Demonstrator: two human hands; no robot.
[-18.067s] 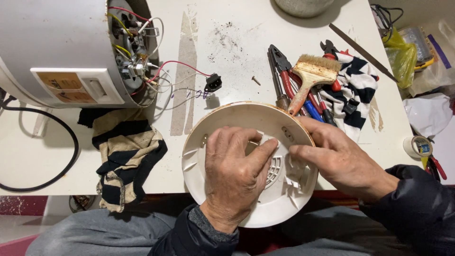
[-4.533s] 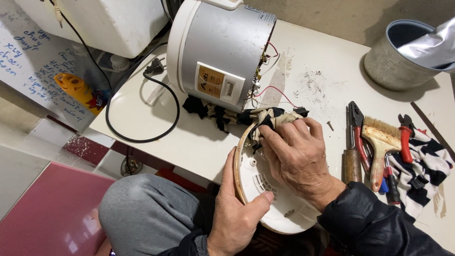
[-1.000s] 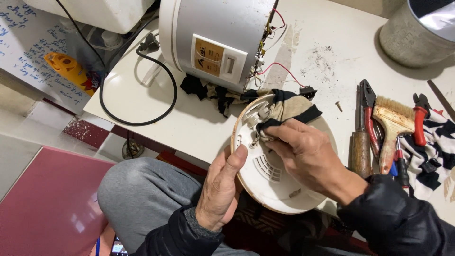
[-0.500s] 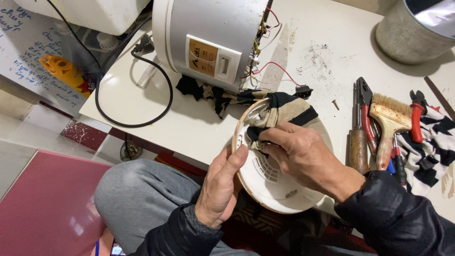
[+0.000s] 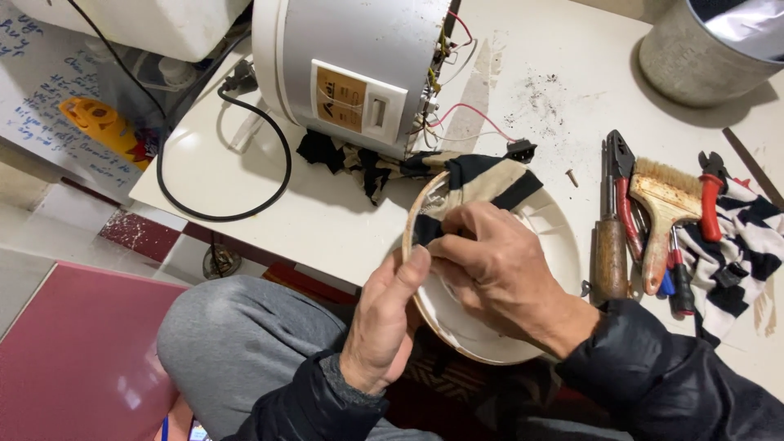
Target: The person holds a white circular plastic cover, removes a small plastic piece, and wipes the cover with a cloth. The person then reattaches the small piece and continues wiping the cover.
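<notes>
metal bucket (image 5: 702, 57): cut off by top edge | white plate (image 5: 555, 245): centre hidden under right hand (image 5: 498, 269) | appliance (image 5: 359, 65): top out of frame

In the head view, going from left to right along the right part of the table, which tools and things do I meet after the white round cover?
wooden-handled tool → red-handled pliers → paintbrush → red-handled cutters → striped cloth
</notes>
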